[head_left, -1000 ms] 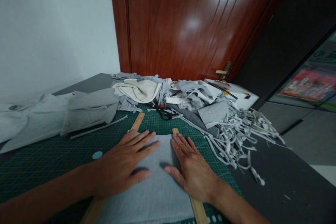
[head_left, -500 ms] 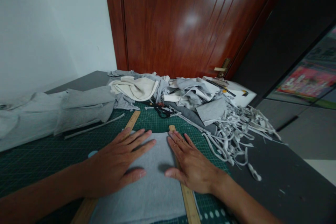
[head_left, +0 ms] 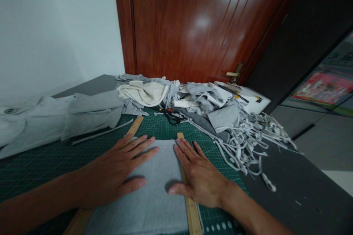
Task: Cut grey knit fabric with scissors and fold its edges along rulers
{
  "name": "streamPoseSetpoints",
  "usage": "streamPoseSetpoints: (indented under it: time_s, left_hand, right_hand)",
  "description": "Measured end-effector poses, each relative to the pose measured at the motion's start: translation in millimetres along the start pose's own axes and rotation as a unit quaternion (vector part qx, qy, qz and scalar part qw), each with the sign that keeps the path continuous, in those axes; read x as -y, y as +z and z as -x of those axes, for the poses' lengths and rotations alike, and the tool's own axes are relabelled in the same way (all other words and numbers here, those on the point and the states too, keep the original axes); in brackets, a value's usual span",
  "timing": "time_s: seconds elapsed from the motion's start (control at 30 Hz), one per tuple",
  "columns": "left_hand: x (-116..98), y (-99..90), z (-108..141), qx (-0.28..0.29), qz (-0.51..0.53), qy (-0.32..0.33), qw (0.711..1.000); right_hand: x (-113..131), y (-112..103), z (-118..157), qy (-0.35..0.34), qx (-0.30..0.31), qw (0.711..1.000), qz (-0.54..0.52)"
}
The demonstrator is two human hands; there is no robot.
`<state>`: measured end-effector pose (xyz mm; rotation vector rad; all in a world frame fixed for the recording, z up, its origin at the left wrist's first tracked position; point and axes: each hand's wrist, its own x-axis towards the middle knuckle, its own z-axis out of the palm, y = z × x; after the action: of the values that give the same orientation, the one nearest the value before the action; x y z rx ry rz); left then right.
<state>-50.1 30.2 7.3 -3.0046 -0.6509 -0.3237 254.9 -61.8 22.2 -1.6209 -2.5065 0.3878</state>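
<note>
A piece of light grey fabric (head_left: 154,191) lies flat on the green cutting mat (head_left: 157,128). Along its left side runs a wooden ruler (head_left: 135,125), partly covered by my left hand (head_left: 121,165), which lies open with fingers spread over the ruler and the fabric edge. My right hand (head_left: 198,172), also open and flat, rests over a second wooden ruler (head_left: 193,216) at the right side of the fabric. Both thumbs point inward over the fabric. Neither hand grips anything.
Beyond the fabric lie black-handled scissors (head_left: 173,117) and a heap of grey and cream cloth (head_left: 143,93). Cut fabric strips (head_left: 245,147) tangle at right, before a white box (head_left: 255,101). Folded grey fabric (head_left: 63,114) lies at left. A wooden door (head_left: 179,25) stands behind.
Both hands and both rulers have shifted slightly left, along with the near part of the fabric. The hands stay flat and open; the view has also moved a little.
</note>
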Motion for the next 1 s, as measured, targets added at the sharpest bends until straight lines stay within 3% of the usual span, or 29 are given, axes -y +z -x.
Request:
streamPoseSetpoints:
  time_s: [0.63, 1.0]
  left_hand:
    - [1.7, -1.0, 2.4, -0.005, -0.054, 0.015, 0.998]
    - [3.2, 0.7, 1.7, -0.008, -0.056, 0.021, 0.998]
  right_hand:
    - [-18.7, -5.6, 1.1, -0.012, 0.054, 0.998, 0.007]
    - [-25.1, 1.8, 0.9, -0.035, 0.042, 0.998, 0.021]
